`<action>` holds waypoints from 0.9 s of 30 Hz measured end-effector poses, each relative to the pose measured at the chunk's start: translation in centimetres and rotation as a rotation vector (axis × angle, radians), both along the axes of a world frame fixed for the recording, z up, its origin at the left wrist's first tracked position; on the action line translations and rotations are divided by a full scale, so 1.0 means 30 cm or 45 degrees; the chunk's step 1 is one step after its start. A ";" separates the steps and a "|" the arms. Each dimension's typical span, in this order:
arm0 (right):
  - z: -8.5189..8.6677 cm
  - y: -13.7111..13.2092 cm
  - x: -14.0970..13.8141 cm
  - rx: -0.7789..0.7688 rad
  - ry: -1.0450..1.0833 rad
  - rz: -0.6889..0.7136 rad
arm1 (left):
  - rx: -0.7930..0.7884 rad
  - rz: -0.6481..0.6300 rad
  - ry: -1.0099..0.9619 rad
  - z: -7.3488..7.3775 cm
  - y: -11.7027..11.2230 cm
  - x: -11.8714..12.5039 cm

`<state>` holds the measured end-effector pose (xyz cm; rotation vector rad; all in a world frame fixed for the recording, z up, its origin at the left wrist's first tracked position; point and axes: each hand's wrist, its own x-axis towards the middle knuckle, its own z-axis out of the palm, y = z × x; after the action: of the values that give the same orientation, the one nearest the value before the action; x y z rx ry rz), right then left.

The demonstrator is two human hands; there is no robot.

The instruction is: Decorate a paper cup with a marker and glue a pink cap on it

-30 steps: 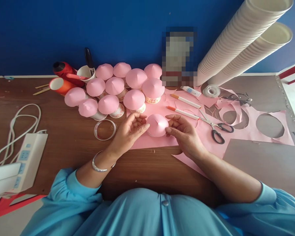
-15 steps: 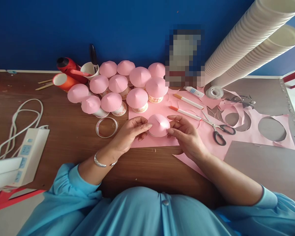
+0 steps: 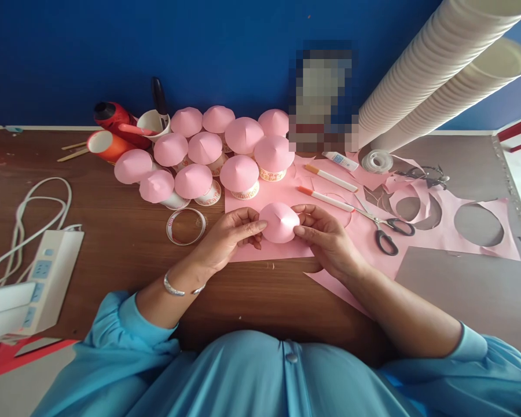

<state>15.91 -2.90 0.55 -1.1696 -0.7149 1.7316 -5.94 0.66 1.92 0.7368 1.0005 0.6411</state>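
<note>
Both my hands hold a small pink paper cone (image 3: 278,222) over a pink paper sheet (image 3: 264,249) on the brown table. My left hand (image 3: 230,234) pinches its left edge with fingers curled. My right hand (image 3: 325,234) grips its right edge with thumb and fingertips. Behind it stand several cut-down paper cups capped with pink cones (image 3: 239,174). A paper ring (image 3: 186,226) lies to the left of my left hand.
Scissors (image 3: 384,231), two pens (image 3: 327,198), a glue tube (image 3: 341,160) and a tape roll (image 3: 377,161) lie on cut pink paper (image 3: 477,223) at right. Two long stacks of white cups (image 3: 434,75) lean at back right. A power strip (image 3: 43,278) and cable sit at left.
My fingers have closed in tighter on the cone's edges and turned it slightly. The view has shifted a little.
</note>
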 end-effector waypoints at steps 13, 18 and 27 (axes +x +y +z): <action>-0.008 0.008 0.002 0.037 0.032 0.017 | 0.017 0.025 -0.017 0.006 -0.004 0.001; -0.014 0.012 0.008 0.044 0.020 0.036 | 0.021 0.026 -0.031 0.005 -0.004 0.000; -0.009 0.005 0.006 0.075 0.032 0.030 | 0.081 0.026 -0.001 0.018 -0.003 -0.002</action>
<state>16.09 -2.74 0.28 -1.1011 -0.7620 1.7301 -5.99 0.56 2.46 0.7829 0.9918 0.6937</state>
